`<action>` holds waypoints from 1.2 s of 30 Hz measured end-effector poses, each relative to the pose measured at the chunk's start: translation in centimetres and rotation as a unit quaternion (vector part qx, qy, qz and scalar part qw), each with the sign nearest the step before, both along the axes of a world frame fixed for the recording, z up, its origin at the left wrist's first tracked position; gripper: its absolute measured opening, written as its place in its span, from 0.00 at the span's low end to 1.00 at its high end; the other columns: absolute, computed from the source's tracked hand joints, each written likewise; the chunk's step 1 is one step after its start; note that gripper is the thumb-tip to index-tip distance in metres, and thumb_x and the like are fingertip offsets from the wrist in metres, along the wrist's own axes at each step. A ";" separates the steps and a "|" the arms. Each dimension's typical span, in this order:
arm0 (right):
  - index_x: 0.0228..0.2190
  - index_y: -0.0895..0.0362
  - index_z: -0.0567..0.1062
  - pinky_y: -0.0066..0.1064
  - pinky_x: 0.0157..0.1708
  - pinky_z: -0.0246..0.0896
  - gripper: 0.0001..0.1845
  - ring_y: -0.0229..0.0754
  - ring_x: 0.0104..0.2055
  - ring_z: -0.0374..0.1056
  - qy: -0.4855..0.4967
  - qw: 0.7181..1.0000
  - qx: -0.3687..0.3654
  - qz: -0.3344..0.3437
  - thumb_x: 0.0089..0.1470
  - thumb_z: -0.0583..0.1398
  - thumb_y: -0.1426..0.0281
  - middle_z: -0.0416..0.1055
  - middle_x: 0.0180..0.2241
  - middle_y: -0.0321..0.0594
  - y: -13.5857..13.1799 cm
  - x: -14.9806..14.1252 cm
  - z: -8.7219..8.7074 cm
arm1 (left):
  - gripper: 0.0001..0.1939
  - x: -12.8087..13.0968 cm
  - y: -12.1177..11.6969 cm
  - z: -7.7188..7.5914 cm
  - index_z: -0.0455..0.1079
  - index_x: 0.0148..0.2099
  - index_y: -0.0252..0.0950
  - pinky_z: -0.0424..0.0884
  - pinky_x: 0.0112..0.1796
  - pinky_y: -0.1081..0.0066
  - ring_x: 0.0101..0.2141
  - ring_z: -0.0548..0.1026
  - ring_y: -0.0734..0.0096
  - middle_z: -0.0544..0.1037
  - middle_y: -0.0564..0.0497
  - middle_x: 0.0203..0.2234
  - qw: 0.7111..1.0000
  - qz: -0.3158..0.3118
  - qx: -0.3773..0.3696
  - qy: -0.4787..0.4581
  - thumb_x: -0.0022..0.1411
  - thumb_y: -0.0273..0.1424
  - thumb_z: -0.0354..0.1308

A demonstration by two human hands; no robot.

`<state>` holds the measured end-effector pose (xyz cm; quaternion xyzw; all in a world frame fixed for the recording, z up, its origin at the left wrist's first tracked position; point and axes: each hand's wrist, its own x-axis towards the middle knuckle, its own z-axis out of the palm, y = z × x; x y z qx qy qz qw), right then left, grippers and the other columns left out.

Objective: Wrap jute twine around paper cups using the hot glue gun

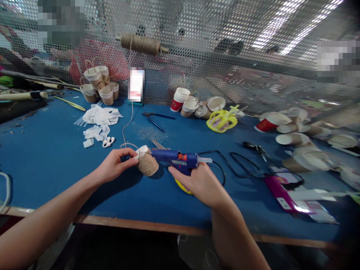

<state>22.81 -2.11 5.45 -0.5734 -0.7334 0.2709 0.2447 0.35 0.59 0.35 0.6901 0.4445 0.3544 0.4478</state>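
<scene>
My left hand (119, 163) pinches the rim of a small paper cup (149, 165), wrapped in twine below a white band. The cup lies tilted on the blue table. A strand of twine (124, 131) runs from beside my left fingers up toward the twine spool (140, 44). In my right hand (201, 183) is a blue hot glue gun (174, 156), its nozzle at the cup's white band; whether it touches I cannot tell. Scissors (182, 186) with yellow handles lie partly hidden under the glue gun and my right hand.
Blue pliers (157, 118), white lace scraps (101, 115) and small white pieces (108, 142) lie behind the cup. Several twine-wrapped cups (106, 95) are stacked back left. Yellow-handled tape or ribbon (221, 122), more cups (272, 120) and a black cord (242, 174) are to the right.
</scene>
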 end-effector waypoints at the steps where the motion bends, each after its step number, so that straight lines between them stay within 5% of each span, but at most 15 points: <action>1: 0.20 0.56 0.64 0.27 0.20 0.54 0.10 0.33 0.18 0.56 0.001 1.000 -0.002 -0.001 0.46 0.56 0.65 0.62 0.16 0.31 0.0 0.0 0.1 | 0.07 0.0 0.0 0.0 0.66 0.29 0.33 0.62 0.35 0.71 0.29 0.67 0.72 0.71 0.52 0.25 1.000 0.000 0.000 0.001 0.54 0.32 0.53; 11: 0.13 0.55 0.57 0.25 0.12 0.46 0.18 0.31 0.11 0.51 -0.004 0.999 -0.048 -0.024 0.47 0.56 0.63 0.54 0.08 0.28 0.3 0.3 -0.1 | 0.07 -0.2 0.0 -0.1 0.66 0.29 0.33 0.62 0.36 0.71 0.30 0.68 0.72 0.71 0.52 0.26 1.000 -0.005 -0.003 0.003 0.54 0.32 0.54; 21: 0.15 0.55 0.61 0.26 0.16 0.51 0.14 0.32 0.14 0.55 -0.009 1.000 -0.016 -0.019 0.47 0.56 0.64 0.57 0.10 0.28 0.8 0.2 -0.2 | 0.06 -0.2 0.0 0.1 0.67 0.29 0.33 0.63 0.35 0.70 0.30 0.68 0.71 0.72 0.52 0.26 1.000 -0.007 0.012 0.010 0.54 0.31 0.54; 30: 0.16 0.55 0.60 0.25 0.14 0.47 0.14 0.30 0.13 0.50 -0.006 1.000 -0.006 -0.010 0.46 0.56 0.64 0.54 0.09 0.27 0.3 0.3 -0.2 | 0.07 0.0 0.0 0.1 0.66 0.28 0.34 0.63 0.35 0.70 0.29 0.68 0.71 0.72 0.52 0.25 1.000 0.011 0.003 0.004 0.54 0.32 0.54; 36: 0.18 0.55 0.63 0.27 0.19 0.54 0.10 0.34 0.18 0.56 0.003 1.000 0.003 0.001 0.45 0.56 0.65 0.60 0.14 0.30 -0.1 -0.2 0.2 | 0.08 0.0 0.0 0.1 0.67 0.28 0.33 0.64 0.35 0.71 0.29 0.69 0.71 0.72 0.52 0.25 1.000 0.008 -0.002 0.004 0.54 0.33 0.54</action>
